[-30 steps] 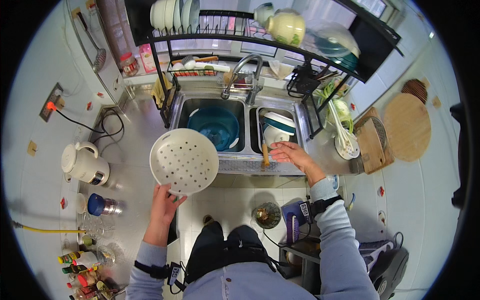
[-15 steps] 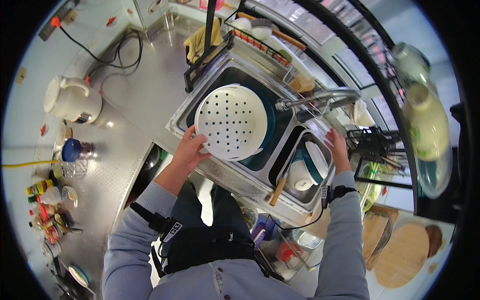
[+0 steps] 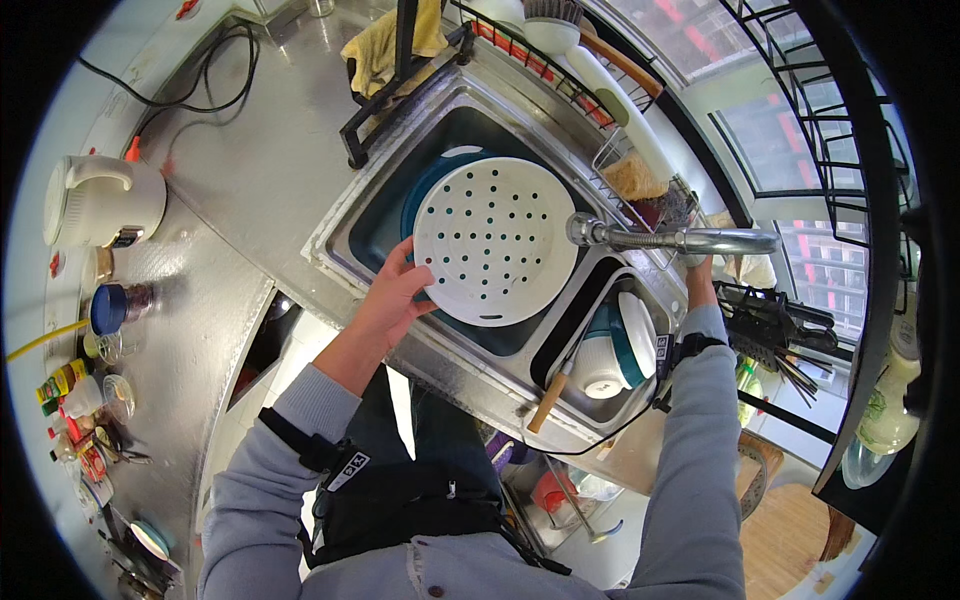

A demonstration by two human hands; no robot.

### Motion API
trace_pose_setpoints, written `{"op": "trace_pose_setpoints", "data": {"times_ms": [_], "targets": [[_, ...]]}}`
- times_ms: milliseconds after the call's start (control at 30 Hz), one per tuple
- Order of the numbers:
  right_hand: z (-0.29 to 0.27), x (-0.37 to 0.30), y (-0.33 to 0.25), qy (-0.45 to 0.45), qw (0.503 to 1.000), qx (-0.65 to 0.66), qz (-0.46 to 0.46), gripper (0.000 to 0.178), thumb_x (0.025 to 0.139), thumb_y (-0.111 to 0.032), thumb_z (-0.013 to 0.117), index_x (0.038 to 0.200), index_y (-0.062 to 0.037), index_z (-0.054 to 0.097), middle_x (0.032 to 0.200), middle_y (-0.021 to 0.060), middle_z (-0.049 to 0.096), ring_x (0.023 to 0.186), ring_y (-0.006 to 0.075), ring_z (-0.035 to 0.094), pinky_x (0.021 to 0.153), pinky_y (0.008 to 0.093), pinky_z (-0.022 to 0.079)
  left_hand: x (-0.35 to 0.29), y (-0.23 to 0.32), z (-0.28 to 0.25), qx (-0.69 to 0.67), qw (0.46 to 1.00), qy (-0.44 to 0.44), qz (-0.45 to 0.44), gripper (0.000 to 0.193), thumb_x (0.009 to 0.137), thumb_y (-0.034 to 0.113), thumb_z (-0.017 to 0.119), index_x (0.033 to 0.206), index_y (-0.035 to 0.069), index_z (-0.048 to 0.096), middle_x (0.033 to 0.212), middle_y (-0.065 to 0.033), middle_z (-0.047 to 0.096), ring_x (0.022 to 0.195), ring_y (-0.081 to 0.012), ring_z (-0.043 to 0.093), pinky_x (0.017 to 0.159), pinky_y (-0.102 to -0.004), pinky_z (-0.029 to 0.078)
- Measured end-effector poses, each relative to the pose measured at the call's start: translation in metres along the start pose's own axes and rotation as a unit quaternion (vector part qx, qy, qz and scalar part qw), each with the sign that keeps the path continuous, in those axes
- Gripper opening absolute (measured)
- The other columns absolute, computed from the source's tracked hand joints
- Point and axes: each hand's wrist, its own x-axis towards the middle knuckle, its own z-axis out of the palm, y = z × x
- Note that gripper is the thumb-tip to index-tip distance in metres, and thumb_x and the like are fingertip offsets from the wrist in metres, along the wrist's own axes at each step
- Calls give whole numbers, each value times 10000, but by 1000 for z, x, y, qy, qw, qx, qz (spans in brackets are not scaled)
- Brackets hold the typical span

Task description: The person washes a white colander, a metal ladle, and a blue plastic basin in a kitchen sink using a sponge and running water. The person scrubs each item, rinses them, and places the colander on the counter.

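Note:
My left hand [image 3: 392, 305] grips the left rim of a round white colander [image 3: 492, 245] with holes in its base. The colander is held over the large sink basin [image 3: 375, 225], partly covering a blue-green bowl [image 3: 408, 205] that shows along its upper left. The spout end of a chrome faucet [image 3: 720, 241] is at the colander's right edge. Behind the faucet, my right hand [image 3: 701, 284] reaches up; the faucet hides its fingers, so I cannot tell what they touch.
White-and-teal bowls [image 3: 612, 350] and a wooden-handled utensil [image 3: 549, 402] lie in the smaller basin. A wire rack [image 3: 560, 85] with a brush [image 3: 552, 25] runs behind the sink. A yellow cloth [image 3: 395, 50] hangs at the back left; a white kettle [image 3: 105, 200] stands on the left counter.
The colander has shifted right over the bowl, which now shows on its left instead of its right. My right hand has moved from beside the small basin to behind the faucet.

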Motion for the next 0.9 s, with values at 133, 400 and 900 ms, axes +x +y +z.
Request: {"op": "trace_pose_setpoints", "data": {"times_ms": [133,400,900], "targets": [[5,7,-6,16,1000,-2,-3,438,930,-406,560,1237,-92,553,1136,56,612,1025,188,608,840,350,516,7,0,8,11,1000,-12,6,643,828,-18,489,1433,114,315,1302,-119,501,1201,-281,521,967,-505,469],[9,12,-6,40,999,-2,-8,428,938,-408,554,1210,-78,566,1082,63,629,987,179,618,809,336,521,17,-1,16,35,999,-12,-9,667,826,-24,494,1446,111,290,1333,-142,487,1198,-294,526,955,-498,483],[70,-200,-33,103,991,-8,-87,231,995,-215,497,1024,-44,651,852,31,665,771,109,625,684,230,483,24,-10,6,21,999,-2,-29,716,814,29,574,1454,125,267,1277,-120,508,1170,-271,528,935,-526,461]]}}
